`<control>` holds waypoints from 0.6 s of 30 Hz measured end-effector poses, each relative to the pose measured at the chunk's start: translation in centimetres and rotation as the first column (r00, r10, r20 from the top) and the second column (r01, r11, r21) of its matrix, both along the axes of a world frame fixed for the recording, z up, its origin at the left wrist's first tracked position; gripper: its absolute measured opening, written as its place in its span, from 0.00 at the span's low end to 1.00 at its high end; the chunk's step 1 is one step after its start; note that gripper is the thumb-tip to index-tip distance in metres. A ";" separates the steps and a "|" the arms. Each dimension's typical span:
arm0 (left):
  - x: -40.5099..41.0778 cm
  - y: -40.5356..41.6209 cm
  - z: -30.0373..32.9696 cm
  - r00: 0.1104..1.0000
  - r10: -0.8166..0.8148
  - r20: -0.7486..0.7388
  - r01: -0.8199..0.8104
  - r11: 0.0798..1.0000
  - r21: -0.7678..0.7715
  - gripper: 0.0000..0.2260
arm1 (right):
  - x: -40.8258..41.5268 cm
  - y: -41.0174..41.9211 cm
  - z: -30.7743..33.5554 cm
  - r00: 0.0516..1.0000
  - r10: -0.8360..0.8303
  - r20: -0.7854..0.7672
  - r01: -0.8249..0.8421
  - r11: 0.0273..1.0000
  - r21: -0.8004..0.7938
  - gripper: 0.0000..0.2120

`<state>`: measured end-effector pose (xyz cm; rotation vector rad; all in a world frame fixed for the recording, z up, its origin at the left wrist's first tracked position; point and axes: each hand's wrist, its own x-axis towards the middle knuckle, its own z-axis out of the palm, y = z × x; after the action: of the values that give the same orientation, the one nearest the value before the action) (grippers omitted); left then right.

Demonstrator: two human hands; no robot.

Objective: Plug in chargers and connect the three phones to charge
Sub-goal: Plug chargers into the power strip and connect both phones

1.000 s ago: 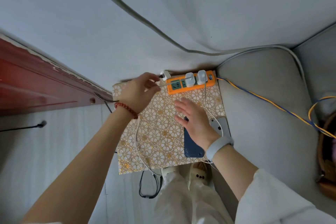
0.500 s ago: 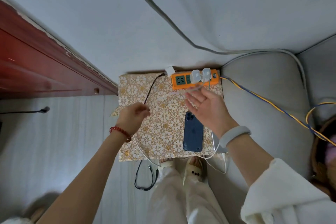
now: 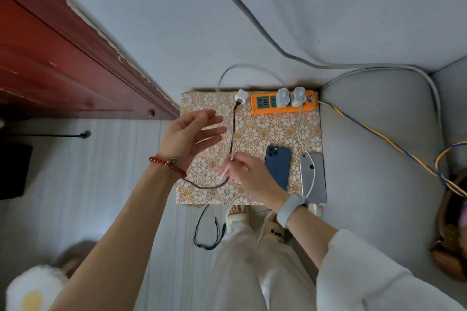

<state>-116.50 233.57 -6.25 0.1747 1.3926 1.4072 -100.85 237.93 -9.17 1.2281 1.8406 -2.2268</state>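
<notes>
An orange power strip point(image 3: 262, 108) lies at the far edge of a small table with a gold flower-pattern cloth point(image 3: 265, 131). Two white chargers point(image 3: 290, 96) sit plugged into it. A third white charger point(image 3: 241, 96) lies loose at the strip's left end, with a dark cable point(image 3: 233, 131) running down from it. My right hand point(image 3: 246, 171) pinches the end of a white cable point(image 3: 225, 169) beside that dark cable. My left hand point(image 3: 192, 134) hovers open over the table's left side. A blue phone point(image 3: 278, 165) and a silver phone point(image 3: 313, 179) lie face down at the right.
A grey sofa cushion point(image 3: 379, 159) borders the table on the right, crossed by a blue and yellow cord point(image 3: 379, 136). A red wooden cabinet point(image 3: 63, 58) stands at the left. A black cable point(image 3: 206, 235) lies on the floor by my slippered feet.
My right hand came down from the power strip and now pinches the white cable near the table's front. My left hand opened and lifted. The silver phone is uncovered.
</notes>
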 end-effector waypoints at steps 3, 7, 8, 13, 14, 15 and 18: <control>1.6 -2.3 -1.9 0.974 -0.110 -0.201 0.077 0.983 -0.166 0.14 | 1.4 2.2 1.5 0.959 -0.280 -0.043 0.268 0.946 -0.182 0.06; 7.8 -5.3 -4.1 0.873 -0.420 -0.249 0.378 0.904 -0.200 0.15 | 2.7 5.2 3.9 0.892 -0.440 -0.106 0.402 0.877 -0.262 0.06; 9.1 -5.6 -4.5 0.843 -0.442 -0.308 0.391 0.895 -0.213 0.14 | 2.7 5.7 4.5 0.891 -0.438 -0.117 0.398 0.880 -0.260 0.06; 10.1 -4.9 -4.8 0.696 -0.419 -0.583 0.168 0.884 -0.436 0.07 | 3.2 7.1 6.1 0.807 -0.513 -0.294 0.401 0.840 -0.364 0.06; 9.7 -4.5 -4.3 0.736 -0.368 -0.569 0.139 0.904 -0.405 0.08 | 3.6 7.2 5.9 0.782 -0.524 -0.337 0.382 0.831 -0.405 0.07; 9.2 -4.1 -3.5 0.812 -0.280 -0.512 0.105 0.933 -0.344 0.08 | 3.6 6.9 5.3 0.785 -0.515 -0.343 0.368 0.834 -0.411 0.08; 7.8 -3.1 -0.5 0.979 0.079 -0.189 -0.102 0.988 -0.113 0.09 | 4.2 4.1 2.9 0.984 -0.169 -0.057 0.161 0.978 -0.132 0.17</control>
<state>-108.67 230.47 -6.73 0.1666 1.6529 1.4034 -96.60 242.06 -6.29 1.3441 1.6431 -2.4576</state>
